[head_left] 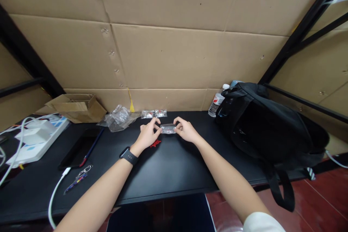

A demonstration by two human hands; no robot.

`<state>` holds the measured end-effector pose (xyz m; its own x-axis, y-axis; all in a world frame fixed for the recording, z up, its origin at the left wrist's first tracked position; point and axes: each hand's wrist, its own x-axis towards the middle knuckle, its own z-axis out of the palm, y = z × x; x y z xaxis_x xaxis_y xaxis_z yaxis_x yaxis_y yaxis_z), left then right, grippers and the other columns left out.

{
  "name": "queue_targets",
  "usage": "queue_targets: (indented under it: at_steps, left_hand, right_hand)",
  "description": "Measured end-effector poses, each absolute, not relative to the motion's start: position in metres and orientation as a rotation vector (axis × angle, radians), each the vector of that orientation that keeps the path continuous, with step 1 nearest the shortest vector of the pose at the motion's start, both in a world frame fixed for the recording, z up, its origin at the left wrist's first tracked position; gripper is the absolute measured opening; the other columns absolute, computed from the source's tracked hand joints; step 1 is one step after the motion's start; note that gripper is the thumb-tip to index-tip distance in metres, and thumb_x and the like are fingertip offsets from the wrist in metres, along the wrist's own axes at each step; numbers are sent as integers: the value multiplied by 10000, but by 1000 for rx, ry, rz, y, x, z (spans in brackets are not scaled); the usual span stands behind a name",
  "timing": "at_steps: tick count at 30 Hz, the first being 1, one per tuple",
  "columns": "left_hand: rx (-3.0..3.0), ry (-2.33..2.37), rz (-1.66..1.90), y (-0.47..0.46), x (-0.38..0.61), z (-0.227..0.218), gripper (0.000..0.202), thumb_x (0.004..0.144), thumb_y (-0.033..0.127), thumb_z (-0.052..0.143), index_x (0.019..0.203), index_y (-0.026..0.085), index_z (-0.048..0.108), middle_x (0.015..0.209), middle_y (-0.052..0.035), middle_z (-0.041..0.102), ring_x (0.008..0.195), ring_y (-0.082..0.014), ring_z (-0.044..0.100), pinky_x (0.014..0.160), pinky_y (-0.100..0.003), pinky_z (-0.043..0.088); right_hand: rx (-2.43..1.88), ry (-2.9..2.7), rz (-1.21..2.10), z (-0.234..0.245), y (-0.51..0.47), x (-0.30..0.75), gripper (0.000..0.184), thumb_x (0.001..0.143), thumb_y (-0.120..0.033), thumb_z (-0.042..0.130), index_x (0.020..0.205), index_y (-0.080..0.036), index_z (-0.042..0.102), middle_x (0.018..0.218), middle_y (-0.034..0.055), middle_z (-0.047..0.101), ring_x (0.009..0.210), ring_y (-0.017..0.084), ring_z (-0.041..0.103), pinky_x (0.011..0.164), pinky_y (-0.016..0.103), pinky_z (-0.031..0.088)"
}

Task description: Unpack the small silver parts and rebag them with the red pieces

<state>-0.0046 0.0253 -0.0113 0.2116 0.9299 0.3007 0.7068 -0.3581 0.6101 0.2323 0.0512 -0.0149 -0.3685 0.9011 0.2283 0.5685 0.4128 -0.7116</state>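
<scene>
Between my two hands a small clear plastic bag (168,129) is stretched above the black table, its contents too small to make out. My left hand (149,132), with a black watch on the wrist, pinches the bag's left end. At the opposite end, the thumb and fingers of my right hand (185,129) are closed on it. A small red item (155,143) lies on the table just below my left hand. Behind my hands, two small filled clear packets (153,114) lie side by side near the cardboard wall.
A black backpack (272,127) and a water bottle (216,102) stand on the right. Leftward are crumpled plastic (119,117), an open cardboard box (77,108), a power strip (39,143), a phone (80,148) and a keychain (78,179). A white cable (53,199) crosses the table's front edge.
</scene>
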Motion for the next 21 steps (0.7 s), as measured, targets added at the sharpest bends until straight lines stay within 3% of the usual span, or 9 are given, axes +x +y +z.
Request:
queue_targets:
  at_steps: [2,5,13,17,21]
  left_hand:
    - [2290,1499,843,26,-4,-13,155,954,283,513,1070,286,617,952,21,754,1004,-212,643,921,-379,372]
    - [2427,1457,759,29,-5,-19,265,1010,333,436,1116,319,678,1095,-14,708,1114,-237,566,945,-411,360]
    - [2557,1375,592,31,-11,-24,378,948,484,545,1264,309,658,1334,-70,629,1321,-313,418,1060,-505,302]
    - [2518,1401,558,33,-12,-27,378,907,395,598,1273,307,632,1325,-66,657,1352,-331,422,1062,-515,293]
    - [2477,1485,608,34,-11,-25,270,919,317,568,1172,311,662,1242,-42,704,1268,-304,501,1020,-484,292]
  right_hand:
    - [-1262,-2144,606,-14,49,229,188,856,-139,587,993,-237,671,722,-34,711,617,123,635,667,227,441]
    - [-1281,-2252,467,-12,47,226,255,867,-85,521,939,-211,730,728,1,690,669,140,637,742,252,453]
    - [-1224,-2461,254,-19,47,228,363,738,-70,678,1082,-181,708,1191,115,610,1074,252,549,958,353,464]
    - [-1196,-2458,278,-17,45,224,247,856,-145,643,1097,-172,689,1117,115,674,1023,239,572,955,365,458]
    - [-1211,-2430,289,-11,42,221,179,954,-233,571,1064,-187,704,1031,102,725,967,232,614,891,341,454]
